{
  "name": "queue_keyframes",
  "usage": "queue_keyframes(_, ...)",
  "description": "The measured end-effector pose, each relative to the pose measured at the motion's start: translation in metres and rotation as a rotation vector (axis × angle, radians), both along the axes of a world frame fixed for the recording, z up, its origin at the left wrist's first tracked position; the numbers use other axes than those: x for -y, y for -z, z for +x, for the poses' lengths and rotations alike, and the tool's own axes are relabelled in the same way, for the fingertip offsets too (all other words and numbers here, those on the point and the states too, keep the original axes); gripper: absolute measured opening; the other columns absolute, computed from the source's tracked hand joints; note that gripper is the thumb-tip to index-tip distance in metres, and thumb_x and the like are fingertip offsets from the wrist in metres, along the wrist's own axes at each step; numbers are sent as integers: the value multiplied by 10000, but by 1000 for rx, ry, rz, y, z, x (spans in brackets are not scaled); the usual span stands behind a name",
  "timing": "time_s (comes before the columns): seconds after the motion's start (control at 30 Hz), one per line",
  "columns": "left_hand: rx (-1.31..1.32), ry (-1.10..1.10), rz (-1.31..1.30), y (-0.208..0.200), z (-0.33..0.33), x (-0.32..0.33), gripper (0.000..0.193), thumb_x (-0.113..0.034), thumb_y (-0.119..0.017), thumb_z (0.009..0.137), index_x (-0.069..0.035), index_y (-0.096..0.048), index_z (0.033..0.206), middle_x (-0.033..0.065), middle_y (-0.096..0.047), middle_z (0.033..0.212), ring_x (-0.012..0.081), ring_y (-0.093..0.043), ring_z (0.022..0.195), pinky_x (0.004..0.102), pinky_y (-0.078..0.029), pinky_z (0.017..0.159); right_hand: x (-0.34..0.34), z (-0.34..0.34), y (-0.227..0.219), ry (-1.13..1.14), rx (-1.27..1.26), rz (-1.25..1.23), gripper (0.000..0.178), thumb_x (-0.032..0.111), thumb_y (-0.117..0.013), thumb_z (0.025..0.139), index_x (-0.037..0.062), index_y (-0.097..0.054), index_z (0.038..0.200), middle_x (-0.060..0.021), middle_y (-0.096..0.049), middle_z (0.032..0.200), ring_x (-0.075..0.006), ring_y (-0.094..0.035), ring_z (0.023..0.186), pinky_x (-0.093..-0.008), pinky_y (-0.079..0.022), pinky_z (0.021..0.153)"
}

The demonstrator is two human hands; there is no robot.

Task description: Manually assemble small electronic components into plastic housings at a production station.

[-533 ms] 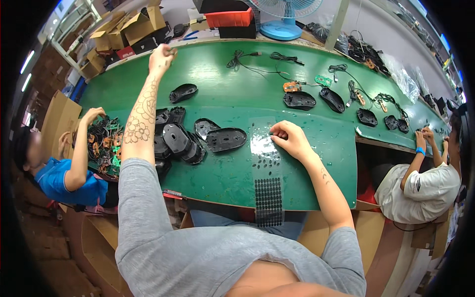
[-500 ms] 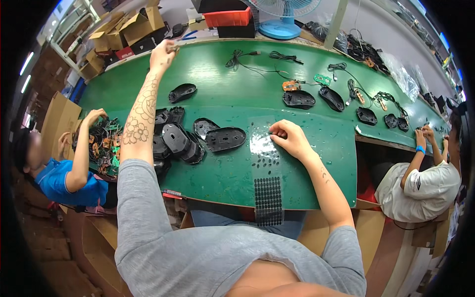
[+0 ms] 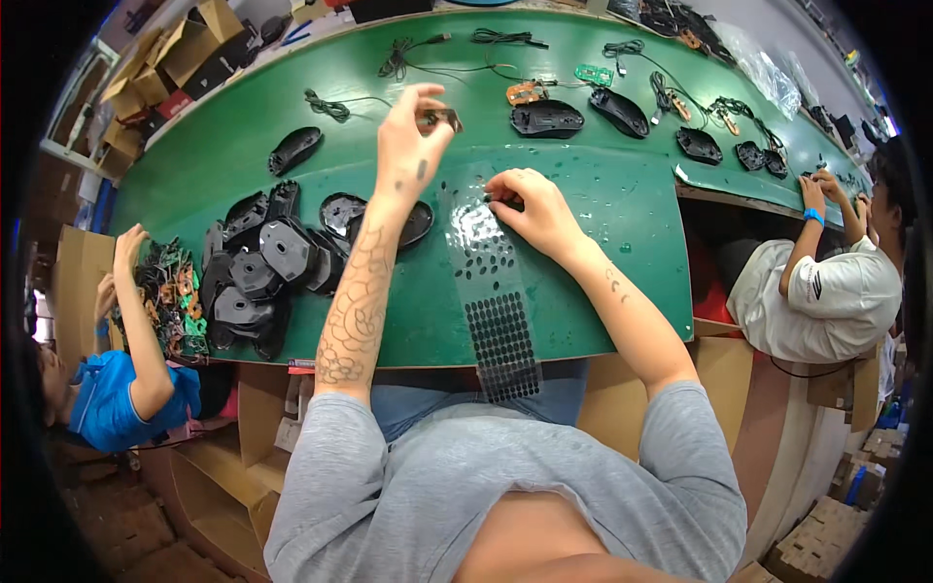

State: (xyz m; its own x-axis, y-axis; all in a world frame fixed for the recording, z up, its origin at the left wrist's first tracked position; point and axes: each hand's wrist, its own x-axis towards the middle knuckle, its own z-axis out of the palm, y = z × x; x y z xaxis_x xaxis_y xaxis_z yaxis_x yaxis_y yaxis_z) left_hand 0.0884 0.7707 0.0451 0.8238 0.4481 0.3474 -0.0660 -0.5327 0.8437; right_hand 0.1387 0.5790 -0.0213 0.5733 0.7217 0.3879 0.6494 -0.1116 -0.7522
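Note:
My left hand (image 3: 410, 141) is above the middle of the green table, its fingers closed round a small dark brownish part (image 3: 443, 119). A black cable (image 3: 333, 104) lies to its left and runs toward this hand; where it ends is hidden. My right hand (image 3: 533, 206) is pinched, with a small black oval pad (image 3: 488, 198) at its fingertips. Beneath those fingertips lies a clear sheet (image 3: 474, 225) with rows of black oval pads (image 3: 501, 330); its near end hangs over the table edge. Partly behind my left forearm is an open black mouse shell (image 3: 342, 214).
Black mouse shells (image 3: 258, 272) are piled at left, beside a heap of circuit boards (image 3: 170, 291). Farther back lie more shells (image 3: 546, 119), an orange board (image 3: 528, 92), a green board (image 3: 594, 74) and coiled cables. Co-workers sit at left (image 3: 126, 389) and right (image 3: 816, 291).
My left hand has come from the far left to the middle, and a cable now lies behind it. My right hand stays over the sheet, still pinched. The whole view has shifted.

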Motion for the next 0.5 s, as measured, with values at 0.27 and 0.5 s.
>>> queue_keyframes(0.27,84,5,-221,49,-20,12,286,-38,-606,813,-17,-588,1098,91,-662,922,176,-623,807,284,-502,735,-21,12,5,95,-349,-15,241,19,-682,747,51,-640,983,-20,-647,757,-107,-563,659,-227,-453,625)
queue_keyframes(0.5,-179,-8,-128,42,-25,19,307,-53,-605,827,-10,-574,1129,111,-670,929,190,-649,789,293,-518,689,-31,13,0,149,-249,-99,230,26,-669,755,53,-618,977,-18,-644,755,-105,-570,664,-239,-459,622)
